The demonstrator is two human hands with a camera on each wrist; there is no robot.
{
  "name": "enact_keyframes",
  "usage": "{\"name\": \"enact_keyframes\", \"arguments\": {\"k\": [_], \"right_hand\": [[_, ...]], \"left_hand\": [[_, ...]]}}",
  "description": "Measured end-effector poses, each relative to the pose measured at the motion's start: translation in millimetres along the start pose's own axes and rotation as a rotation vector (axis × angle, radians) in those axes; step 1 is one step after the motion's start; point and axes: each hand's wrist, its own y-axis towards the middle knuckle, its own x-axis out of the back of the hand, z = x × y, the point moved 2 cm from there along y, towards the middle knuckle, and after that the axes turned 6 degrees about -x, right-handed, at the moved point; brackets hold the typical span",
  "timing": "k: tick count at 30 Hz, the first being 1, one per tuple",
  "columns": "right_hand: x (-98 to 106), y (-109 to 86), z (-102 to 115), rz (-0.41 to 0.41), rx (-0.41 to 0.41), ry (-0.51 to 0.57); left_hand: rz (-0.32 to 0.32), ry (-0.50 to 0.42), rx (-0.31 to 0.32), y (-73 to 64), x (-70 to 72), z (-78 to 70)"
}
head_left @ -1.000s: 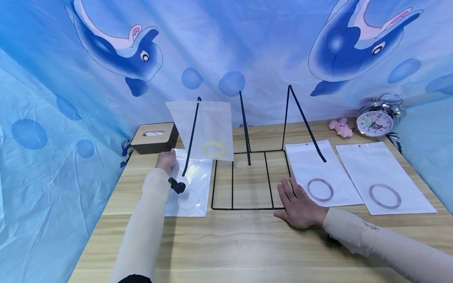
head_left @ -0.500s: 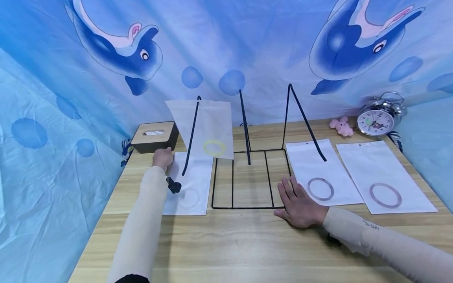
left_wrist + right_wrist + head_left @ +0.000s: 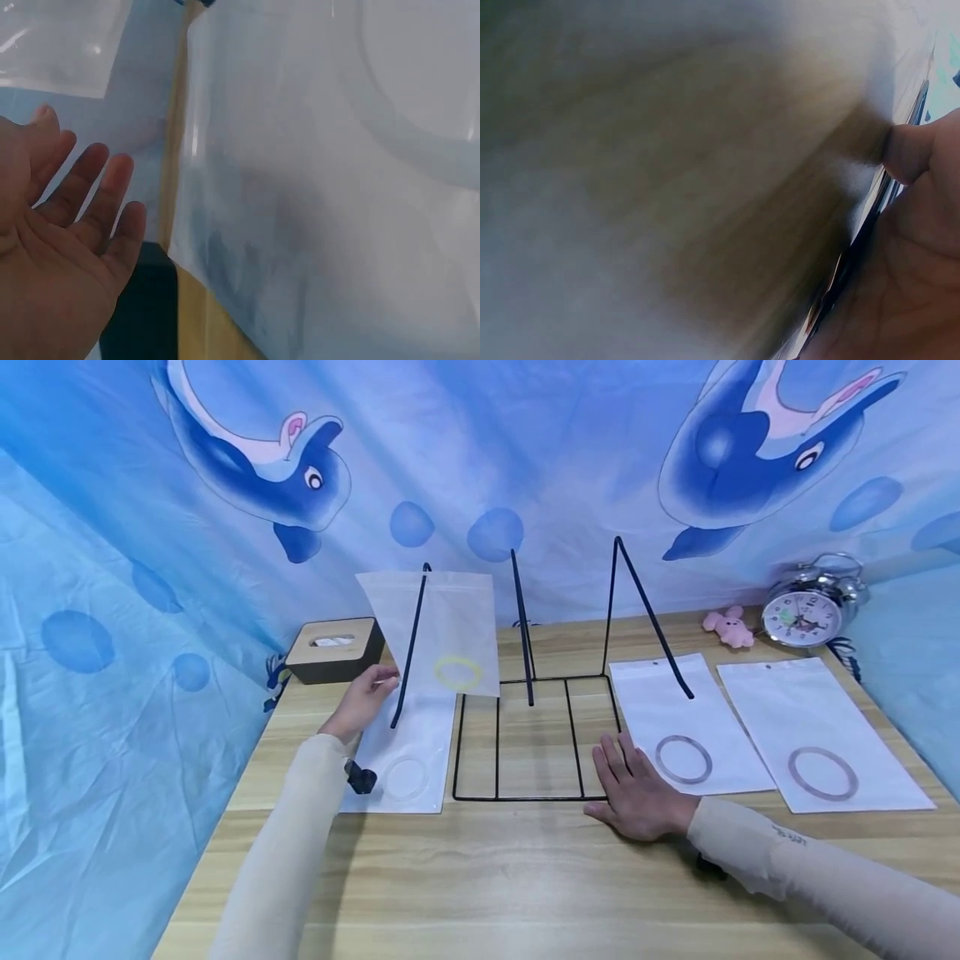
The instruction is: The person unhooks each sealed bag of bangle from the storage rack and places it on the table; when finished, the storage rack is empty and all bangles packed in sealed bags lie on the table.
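My left hand is raised over the upper left part of a white zip bag lying on the table. Its fingertips are near the lower left edge of another bag, which hangs from the left arm of a black wire rack and shows a yellow ring. In the left wrist view, the left hand has loosely extended fingers, with nothing in them, apart from the lying bag. My right hand rests with spread fingers at the rack's front right corner; its palm shows in the right wrist view.
Two more white bags, a nearer one and an outer one, lie right of the rack with pinkish rings. A tissue box stands back left. A pink plush toy and an alarm clock stand back right.
My left hand has let go of the lying bag's upper left corner, risen and moved right toward the hanging bag. The lying bag has shifted slightly left. The right hand stays put.
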Motion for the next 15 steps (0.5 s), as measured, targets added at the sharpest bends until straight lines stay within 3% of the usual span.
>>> {"name": "enact_keyframes", "arguments": {"k": [5,15], "right_hand": [[-1.2,0.1,-2.5,-0.010,0.006,0.011],[-1.1,0.1,-1.0,0.020,-0.027,-0.018]], "left_hand": [[-0.006,-0.069,-0.123,-0.4,12.3,-23.0],[-0.012,-0.158,-0.227,-2.4,42.0,-83.9]]}}
